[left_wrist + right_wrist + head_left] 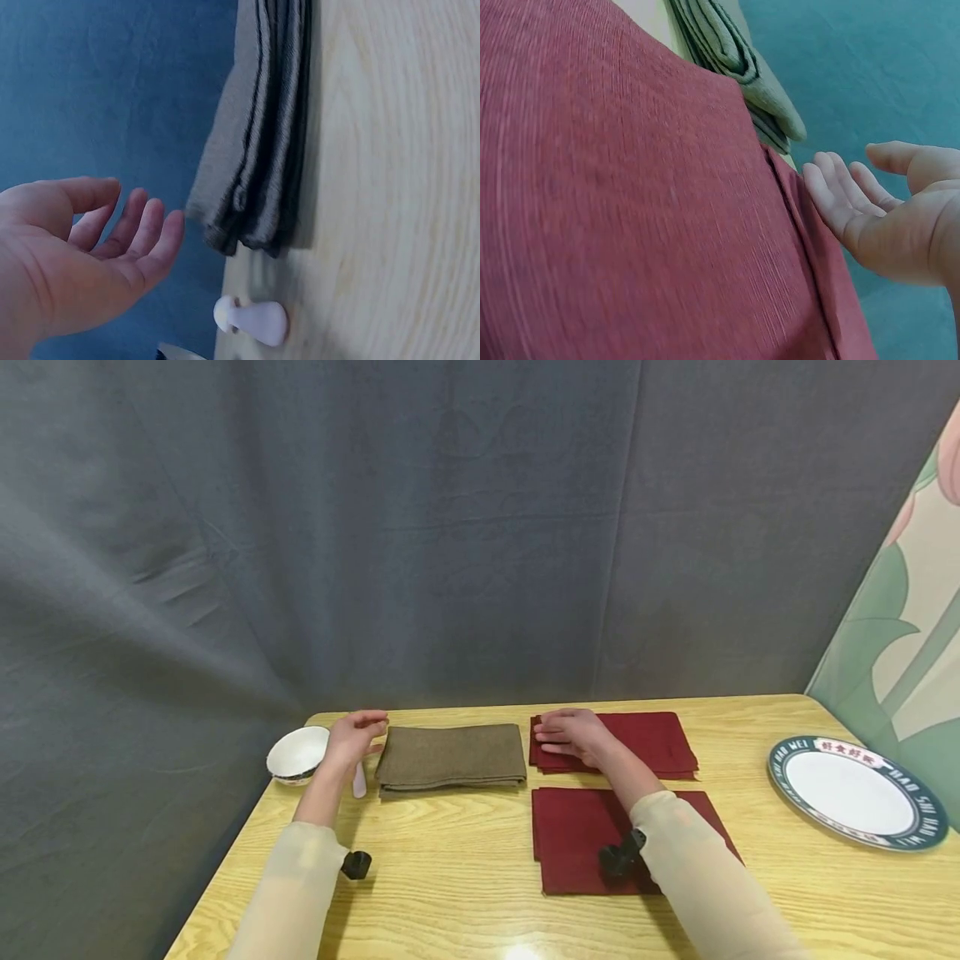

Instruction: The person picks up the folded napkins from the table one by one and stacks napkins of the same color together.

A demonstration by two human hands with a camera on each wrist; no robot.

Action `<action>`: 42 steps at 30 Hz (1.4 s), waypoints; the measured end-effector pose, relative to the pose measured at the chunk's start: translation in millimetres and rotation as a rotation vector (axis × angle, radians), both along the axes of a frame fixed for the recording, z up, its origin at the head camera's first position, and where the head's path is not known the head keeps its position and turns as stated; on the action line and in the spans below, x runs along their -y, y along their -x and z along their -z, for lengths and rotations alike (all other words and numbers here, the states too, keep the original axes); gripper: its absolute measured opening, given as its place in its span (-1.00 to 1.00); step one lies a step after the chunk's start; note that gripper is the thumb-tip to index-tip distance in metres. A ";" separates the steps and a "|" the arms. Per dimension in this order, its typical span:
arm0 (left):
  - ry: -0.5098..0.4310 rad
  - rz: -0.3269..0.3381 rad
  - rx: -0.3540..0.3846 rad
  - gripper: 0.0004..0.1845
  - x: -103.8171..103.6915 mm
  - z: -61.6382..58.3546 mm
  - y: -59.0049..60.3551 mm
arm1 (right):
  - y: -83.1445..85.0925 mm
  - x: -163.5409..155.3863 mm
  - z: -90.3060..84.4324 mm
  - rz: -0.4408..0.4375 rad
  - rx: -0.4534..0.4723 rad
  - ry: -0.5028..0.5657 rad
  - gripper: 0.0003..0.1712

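Note:
A folded brown cloth lies near the table's back edge. My left hand is at its left end, fingers loosely bent, holding nothing; in the left wrist view the fingertips come close to the cloth's layered end. Partly behind that hand is a small white spoon. My right hand hovers over the left part of the far folded red cloth, its fingers relaxed and nothing between them. A second folded red cloth lies nearer, partly hidden under the right forearm.
A white bowl stands at the table's left edge, beside the left hand. On the right lies an oval white plate with a dark green rim. A grey curtain hangs behind the table, and a floral panel stands at the right.

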State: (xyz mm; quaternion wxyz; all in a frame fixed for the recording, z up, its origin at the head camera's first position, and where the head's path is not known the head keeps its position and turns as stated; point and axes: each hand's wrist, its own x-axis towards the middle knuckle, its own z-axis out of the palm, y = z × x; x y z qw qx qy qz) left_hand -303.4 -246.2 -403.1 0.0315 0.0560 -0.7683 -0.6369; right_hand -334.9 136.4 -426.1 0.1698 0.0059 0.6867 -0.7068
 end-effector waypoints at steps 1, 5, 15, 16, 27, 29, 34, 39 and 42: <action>0.013 0.017 -0.010 -0.65 -2.1 -1.6 -1.1 | -1.2 -2.9 -0.5 0.000 -0.003 0.000 -0.53; 0.011 0.082 -0.019 -0.66 -11.2 -5.8 -4.2 | -6.7 -13.8 -2.9 -0.004 -0.015 0.001 -0.51; -0.032 0.187 -0.004 -0.67 -36.3 -4.3 -13.8 | -27.1 -34.0 -9.0 -0.064 -0.055 0.006 -0.48; -0.031 0.195 0.000 -0.67 -38.6 -4.0 -15.2 | -29.6 -35.5 -9.5 -0.071 -0.061 0.005 -0.48; 0.014 0.291 0.006 -0.66 -62.9 -4.5 -27.2 | -56.2 -60.8 -13.7 -0.105 -0.131 -0.025 -0.44; 0.004 0.307 0.010 -0.65 -67.5 -3.0 -28.6 | -59.8 -65.6 -13.3 -0.105 -0.134 -0.027 -0.44; -0.005 0.365 0.034 -0.63 -80.3 3.6 -31.5 | -70.0 -77.8 -12.3 -0.107 -0.147 -0.036 -0.42; 0.003 0.415 0.055 -0.63 -92.0 8.1 -34.5 | -79.0 -90.2 -11.5 -0.096 -0.132 -0.004 -0.40; 0.008 0.441 0.061 -0.63 -96.9 10.1 -36.3 | -83.5 -98.2 -10.5 -0.102 -0.135 0.003 -0.41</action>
